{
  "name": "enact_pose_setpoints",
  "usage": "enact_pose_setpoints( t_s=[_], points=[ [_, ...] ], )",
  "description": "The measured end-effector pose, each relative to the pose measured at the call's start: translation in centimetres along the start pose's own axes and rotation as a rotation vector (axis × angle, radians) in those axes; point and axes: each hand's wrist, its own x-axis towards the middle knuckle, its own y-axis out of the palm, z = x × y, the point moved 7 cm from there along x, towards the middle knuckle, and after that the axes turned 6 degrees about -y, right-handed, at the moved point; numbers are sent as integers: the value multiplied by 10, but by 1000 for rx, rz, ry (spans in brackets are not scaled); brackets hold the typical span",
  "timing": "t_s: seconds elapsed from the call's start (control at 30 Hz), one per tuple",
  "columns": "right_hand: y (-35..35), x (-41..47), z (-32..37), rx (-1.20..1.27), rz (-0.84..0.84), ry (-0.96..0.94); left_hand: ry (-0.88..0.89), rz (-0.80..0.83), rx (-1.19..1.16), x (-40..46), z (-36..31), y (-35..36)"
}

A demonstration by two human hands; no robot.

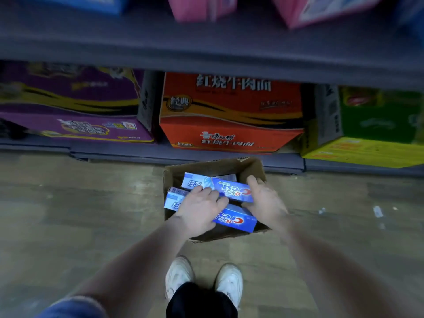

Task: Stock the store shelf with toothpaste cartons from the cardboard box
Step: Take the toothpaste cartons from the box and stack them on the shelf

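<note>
An open cardboard box [254,167] stands on the floor below the shelf, with blue toothpaste cartons inside. My right hand [266,200] grips the right end of the upper toothpaste carton [231,190], thumb under it and fingers over its far side. My left hand [199,208] lies over the lower toothpaste carton [238,222], its fingertips touching the upper carton's near edge. A third carton [173,199] shows at the box's left side. Whether the left hand grips anything is unclear.
The grey shelf edge [206,53] juts out above the box. On the bottom shelf sit a purple case [75,111], an orange case [229,115] and a green-yellow case [371,134]. Pink packs [202,8] sit on the upper shelf. My white shoes [204,278] stand behind the box.
</note>
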Motion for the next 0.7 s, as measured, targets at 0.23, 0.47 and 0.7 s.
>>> enact_pose_setpoints(
  t_s=[0.23, 0.47, 0.7],
  points=[
    [-114, -73, 40, 89, -155, -14, -44, -180, -49, -57, 3, -137],
    [-224, -142, 97, 126, -307, -144, -47, -327, -12, -115, -3, -266],
    [-323, -209, 140, 77, -469, -260, -44, -517, 17, -171, -8, -375]
  ],
)
